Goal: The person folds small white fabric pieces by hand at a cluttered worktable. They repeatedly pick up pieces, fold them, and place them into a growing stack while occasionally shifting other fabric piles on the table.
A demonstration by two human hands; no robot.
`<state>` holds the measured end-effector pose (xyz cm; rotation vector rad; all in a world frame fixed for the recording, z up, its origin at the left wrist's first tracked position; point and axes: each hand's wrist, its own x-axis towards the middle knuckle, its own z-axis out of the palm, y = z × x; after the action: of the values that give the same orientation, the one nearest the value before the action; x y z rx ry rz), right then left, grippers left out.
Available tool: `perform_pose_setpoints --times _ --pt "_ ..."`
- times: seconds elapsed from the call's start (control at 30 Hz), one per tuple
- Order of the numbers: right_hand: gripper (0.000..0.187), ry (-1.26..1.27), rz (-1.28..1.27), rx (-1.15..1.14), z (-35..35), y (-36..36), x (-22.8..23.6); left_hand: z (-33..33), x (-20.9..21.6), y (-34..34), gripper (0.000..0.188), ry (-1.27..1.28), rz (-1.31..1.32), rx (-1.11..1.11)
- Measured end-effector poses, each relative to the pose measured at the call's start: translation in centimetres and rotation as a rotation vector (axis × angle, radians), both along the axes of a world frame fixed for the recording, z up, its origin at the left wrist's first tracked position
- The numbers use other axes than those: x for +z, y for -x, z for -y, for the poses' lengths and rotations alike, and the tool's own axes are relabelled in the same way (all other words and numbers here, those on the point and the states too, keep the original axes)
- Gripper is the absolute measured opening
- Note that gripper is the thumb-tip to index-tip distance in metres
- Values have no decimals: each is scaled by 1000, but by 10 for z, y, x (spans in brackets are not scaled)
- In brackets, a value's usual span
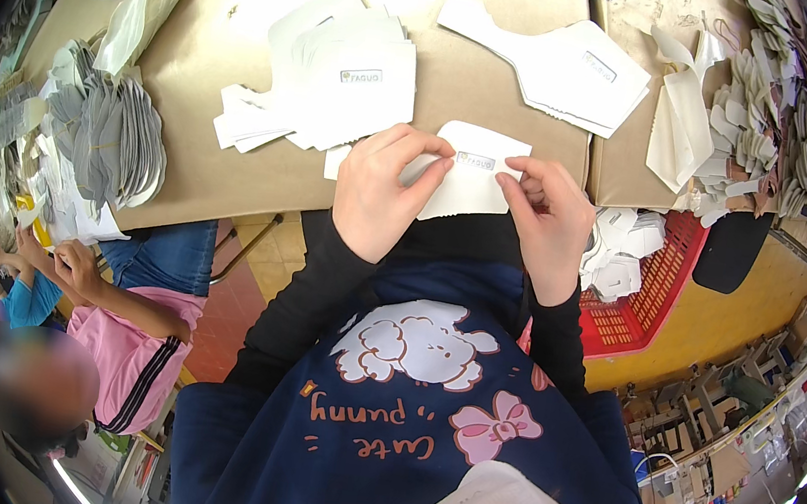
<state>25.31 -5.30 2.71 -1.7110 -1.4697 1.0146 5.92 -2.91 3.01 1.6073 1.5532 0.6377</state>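
A white cut piece (468,194) with a small printed rectangular label lies at the table's front edge, between my hands. My left hand (378,188) is closed, thumb and forefinger pinched together at the left side of the label. On the right side, my right hand (549,215) has its thumb and forefinger drawn together on the piece's edge. Beyond my left hand a fanned pile of similar white labelled pieces (387,59) spreads over the table. Farther right lies a neater stack of white pieces (585,83), narrow ends to the left.
The brown table (204,157) has bundles of grey and white pieces (121,132) at its left. A red plastic basket (654,303) holding white pieces stands to my right. More piles (772,126) crowd the far right. A person in pink (146,341) sits at my left.
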Motion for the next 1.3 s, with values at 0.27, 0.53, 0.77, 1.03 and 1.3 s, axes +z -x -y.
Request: perform_pose_setpoints --times 0.27,0.53,0.77,1.03,1.3 --pt "18 1 -3 -2 0 0 0 1 0 -2 8 3 -17 11" --pt "20 25 7 7 -1 1 3 1 0 -4 8 -8 -17 19" --pt "20 51 24 10 -3 3 5 0 2 -6 6 7 -24 32" --pt "20 103 7 -13 -4 4 9 0 3 -9 5 10 -40 42" --pt "22 153 148 45 -10 2 15 0 6 -10 8 54 -121 26"
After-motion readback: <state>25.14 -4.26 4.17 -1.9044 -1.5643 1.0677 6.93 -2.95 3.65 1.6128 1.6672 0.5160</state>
